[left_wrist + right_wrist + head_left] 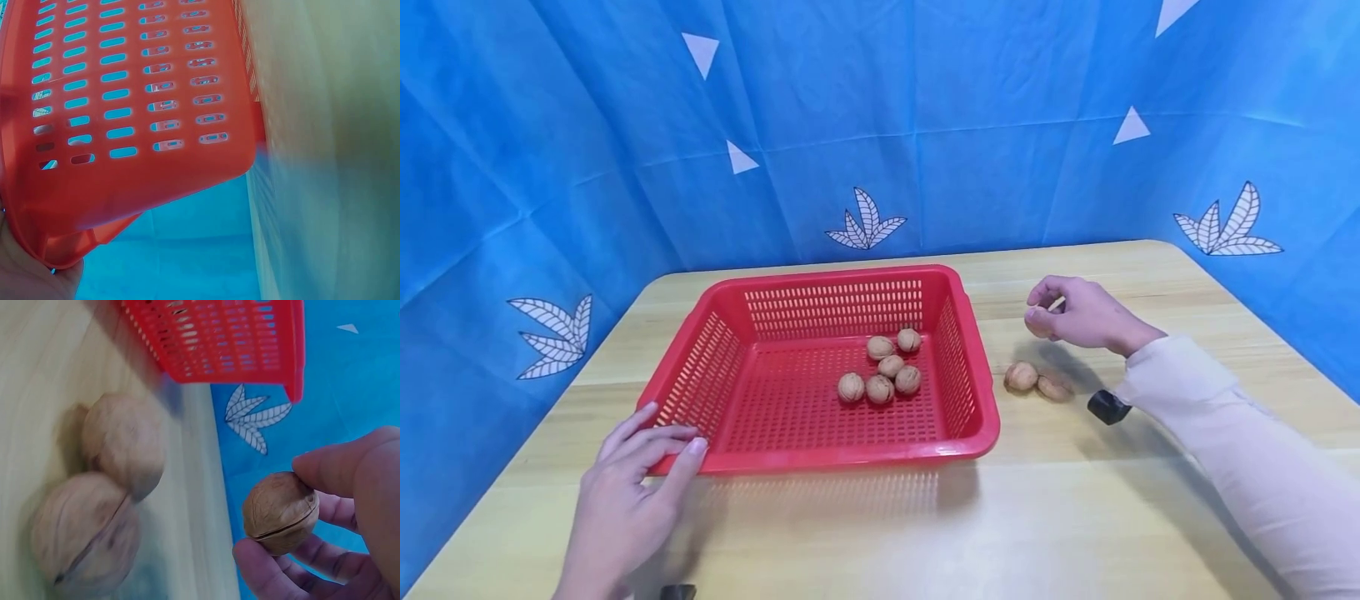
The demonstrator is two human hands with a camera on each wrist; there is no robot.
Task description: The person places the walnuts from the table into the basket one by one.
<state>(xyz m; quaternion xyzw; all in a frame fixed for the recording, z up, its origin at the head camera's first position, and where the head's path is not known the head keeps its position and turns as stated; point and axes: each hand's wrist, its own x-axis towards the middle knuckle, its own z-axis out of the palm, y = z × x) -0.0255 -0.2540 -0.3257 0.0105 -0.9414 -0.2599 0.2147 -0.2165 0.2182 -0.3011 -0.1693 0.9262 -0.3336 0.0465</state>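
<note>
A red plastic basket (820,458) with slotted walls stands on the table, several walnuts (880,389) lying on the right part of its floor. At its near left corner my left hand (628,492) grips the rim, seen partly at the lower left edge of the left wrist view. Right of the basket, my right hand (1086,315) is raised above the table. Its thumb and fingertips pinch a walnut (281,514), plain in the right wrist view and mostly hidden by the fingers in the head view. Below that hand, two walnuts (1021,377) lie side by side on the table.
The wooden table (1045,517) runs back to a blue curtain (985,167) with white leaf and triangle prints. A black object (1108,407) sits by the right wrist, and another dark piece (677,592) shows near the left wrist.
</note>
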